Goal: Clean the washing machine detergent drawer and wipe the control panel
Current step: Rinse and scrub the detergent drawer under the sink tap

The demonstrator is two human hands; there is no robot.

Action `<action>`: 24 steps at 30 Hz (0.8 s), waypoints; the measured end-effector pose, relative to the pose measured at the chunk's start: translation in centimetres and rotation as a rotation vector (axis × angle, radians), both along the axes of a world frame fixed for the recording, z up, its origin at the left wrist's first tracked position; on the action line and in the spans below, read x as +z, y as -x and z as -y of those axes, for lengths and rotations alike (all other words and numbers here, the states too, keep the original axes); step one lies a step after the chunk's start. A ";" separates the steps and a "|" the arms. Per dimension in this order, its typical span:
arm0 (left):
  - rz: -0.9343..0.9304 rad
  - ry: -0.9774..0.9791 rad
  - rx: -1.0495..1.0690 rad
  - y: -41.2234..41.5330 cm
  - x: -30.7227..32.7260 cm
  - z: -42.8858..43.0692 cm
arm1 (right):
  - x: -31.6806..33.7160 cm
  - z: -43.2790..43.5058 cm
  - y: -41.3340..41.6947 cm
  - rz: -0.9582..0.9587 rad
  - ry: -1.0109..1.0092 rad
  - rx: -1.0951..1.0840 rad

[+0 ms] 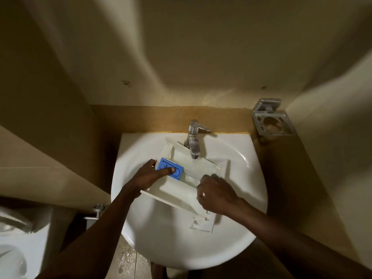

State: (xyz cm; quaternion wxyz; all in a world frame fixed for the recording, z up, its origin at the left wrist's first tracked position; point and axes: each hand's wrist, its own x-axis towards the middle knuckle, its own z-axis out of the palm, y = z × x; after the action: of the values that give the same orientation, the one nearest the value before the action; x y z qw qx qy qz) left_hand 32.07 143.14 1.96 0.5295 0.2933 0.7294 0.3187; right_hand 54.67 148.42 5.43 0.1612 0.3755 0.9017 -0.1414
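A white detergent drawer (177, 195) lies slantwise across the white sink (237, 150), its far end under the chrome tap (194, 137). Water runs from the tap into the drawer. A blue insert (178, 173) sits in the drawer's left compartment. My left hand (149, 175) grips the drawer's left side, with the thumb pressed on the blue insert. My right hand (216, 193) is curled over the drawer's right side, fingers bent into a wet compartment. I cannot see whether it holds anything else.
A metal holder (270, 119) is fixed to the wall at the right of the sink. A toilet (14, 248) stands at the lower left, with a small metal valve (97, 211) beside it. Beige walls close in on both sides. The floor below the sink looks wet.
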 end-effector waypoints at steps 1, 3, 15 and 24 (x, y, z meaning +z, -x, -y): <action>0.005 0.007 0.010 -0.1 0.0 0.1 | 0.1 -1.1 -0.5 -0.046 -0.075 0.030; 0.014 0.015 0.042 -0.2 0.1 0.6 | -0.2 -3.4 -1.8 -0.277 -0.195 -0.083; 0.113 -0.026 0.064 -2.1 1.7 4.0 | -4.9 -2.0 -4.0 -0.607 0.665 -0.976; 0.160 0.153 -0.143 0.5 4.1 4.4 | -2.9 -1.4 -3.3 -0.572 0.528 -0.829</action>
State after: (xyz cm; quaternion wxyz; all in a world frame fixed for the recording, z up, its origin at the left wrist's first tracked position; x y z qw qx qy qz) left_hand 31.57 138.70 6.02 0.6282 0.2768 0.6843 0.2460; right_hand 58.01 149.78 2.53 -0.0700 0.5917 0.6209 -0.5095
